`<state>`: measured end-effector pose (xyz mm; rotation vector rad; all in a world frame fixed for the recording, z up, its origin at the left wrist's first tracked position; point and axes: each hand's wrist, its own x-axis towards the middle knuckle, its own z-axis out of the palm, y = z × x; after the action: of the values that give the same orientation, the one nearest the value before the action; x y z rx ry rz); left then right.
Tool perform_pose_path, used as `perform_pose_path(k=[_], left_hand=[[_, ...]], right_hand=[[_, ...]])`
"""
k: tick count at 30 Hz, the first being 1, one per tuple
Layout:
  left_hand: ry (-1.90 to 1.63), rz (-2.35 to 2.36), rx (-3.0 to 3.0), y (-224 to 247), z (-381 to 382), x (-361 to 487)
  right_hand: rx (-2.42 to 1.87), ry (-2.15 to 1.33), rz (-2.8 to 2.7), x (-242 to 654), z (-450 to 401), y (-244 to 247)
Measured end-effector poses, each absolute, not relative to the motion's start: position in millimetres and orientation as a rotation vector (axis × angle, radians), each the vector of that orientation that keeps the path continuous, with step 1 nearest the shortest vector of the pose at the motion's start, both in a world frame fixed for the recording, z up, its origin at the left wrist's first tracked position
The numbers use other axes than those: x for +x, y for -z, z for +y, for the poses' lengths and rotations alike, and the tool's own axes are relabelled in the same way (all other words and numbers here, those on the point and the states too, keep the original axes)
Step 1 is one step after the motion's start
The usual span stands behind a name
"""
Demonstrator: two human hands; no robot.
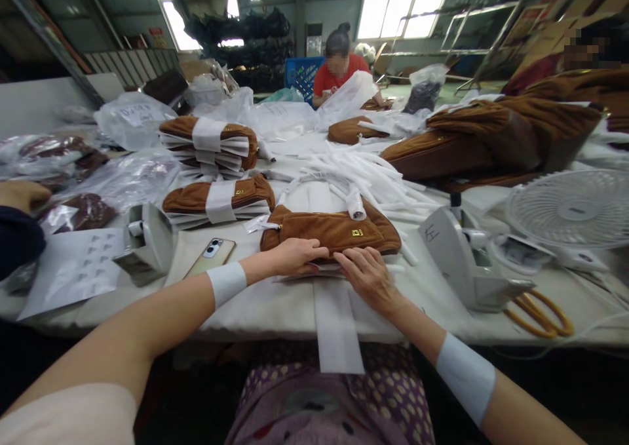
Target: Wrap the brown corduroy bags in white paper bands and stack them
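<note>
A brown corduroy handbag (319,227) with a small gold clasp lies before me on the white-covered table. Its handle is wrapped in white material (357,204), and a white tag (260,223) hangs at its left end. At the bag's near edge, my left hand (295,256) grips with bent fingers, the thumb low by the white sheets there. Just to its right, my right hand (367,276) has its fingers curled over the same edge. From under the bag a white strip (338,330) runs toward me and hangs over the table's front edge.
Wrapped brown bags (191,196) are stacked at left, near a phone (211,256) and a tape dispenser (143,242). Another dispenser (462,255), yellow-handled scissors (540,314) and a white fan (572,209) stand right. White tubes (373,170) lie behind; co-workers sit around the table.
</note>
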<state>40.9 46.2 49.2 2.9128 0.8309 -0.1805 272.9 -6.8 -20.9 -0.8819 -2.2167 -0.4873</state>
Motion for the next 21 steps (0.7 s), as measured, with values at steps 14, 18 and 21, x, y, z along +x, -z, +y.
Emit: perform_pose_path(k=[14, 18, 21], left_hand=[[0.229, 0.927, 2.918, -57.2, 36.7, 53.3], [0.291, 0.894, 2.944, -58.6, 35.9, 55.2], [0.325, 0.864, 2.959, -58.3, 36.6, 55.2]], right_hand=[[-0.871, 0.617, -2.251, 278.5, -13.1, 40.0], [-0.862, 0.605, -2.208, 281.9, -10.8, 43.8], [-0.860, 0.632, -2.224, 281.6, -10.3, 43.2]])
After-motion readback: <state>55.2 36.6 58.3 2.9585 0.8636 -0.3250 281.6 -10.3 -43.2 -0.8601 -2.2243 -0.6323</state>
